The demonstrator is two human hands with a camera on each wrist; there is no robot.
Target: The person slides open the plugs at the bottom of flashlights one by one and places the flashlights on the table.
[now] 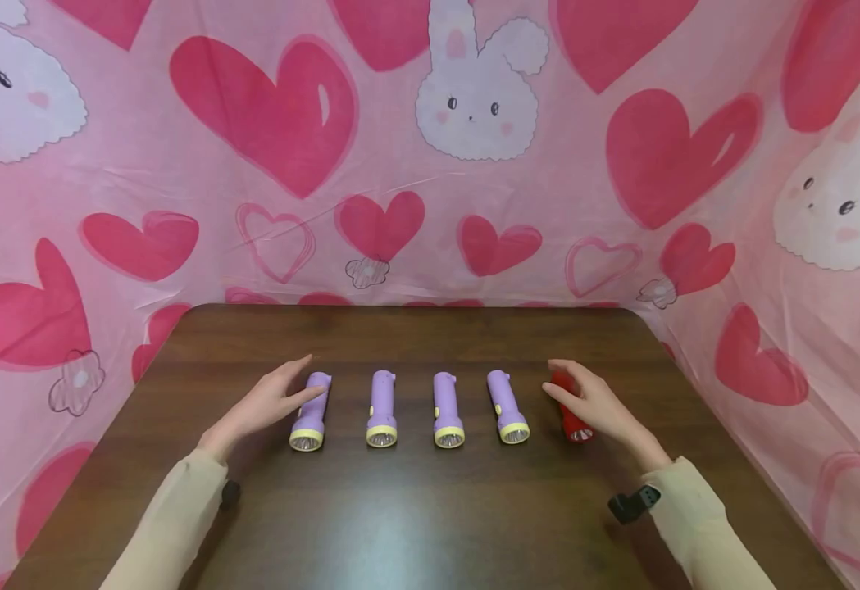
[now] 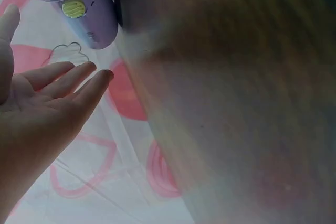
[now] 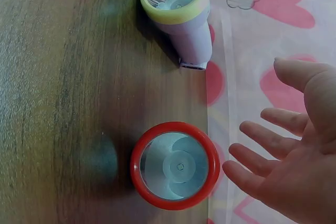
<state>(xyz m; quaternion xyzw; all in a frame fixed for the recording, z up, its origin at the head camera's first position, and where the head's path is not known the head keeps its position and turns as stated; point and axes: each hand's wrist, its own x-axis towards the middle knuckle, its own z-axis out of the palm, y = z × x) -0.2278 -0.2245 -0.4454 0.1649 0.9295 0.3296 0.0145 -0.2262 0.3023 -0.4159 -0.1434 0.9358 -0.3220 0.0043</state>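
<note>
5 flashlights lie in a row across the brown wood-grain table (image 1: 370,508), each apart from its neighbour, lens ends toward the person and tail ends toward the far edge. Counted from the person's left, items 1 to 4 are purple with yellow lens rims. The 1st purple flashlight (image 1: 307,422) slants, its lens end to the left; the 2nd purple flashlight (image 1: 381,401) and the 3rd purple flashlight (image 1: 446,401) lie nearly straight; the 4th purple flashlight (image 1: 505,401) slants, its lens end to the right. Item 5, the red flashlight (image 1: 577,428), ends the row on the right and, from where I stand, is partly covered by the right hand (image 1: 598,403). The left hand (image 1: 270,401) has fingers extended and thumb spread, gripping nothing; it is at the outer side of the 1st purple flashlight, partly overlapping it when viewed from the head, while the left wrist view shows fingertips and body apart. The right hand has fingers extended and slightly bent, thumb apart, likewise gripping nothing; in the right wrist view its fingertips are just beside the red rim, and whether any finger touches the body I cannot tell. Pale sleeves (image 1: 695,508) cover both arms. Pink cloth (image 1: 400,176) printed with hearts and white rabbits hangs behind the table and along its sides.
</note>
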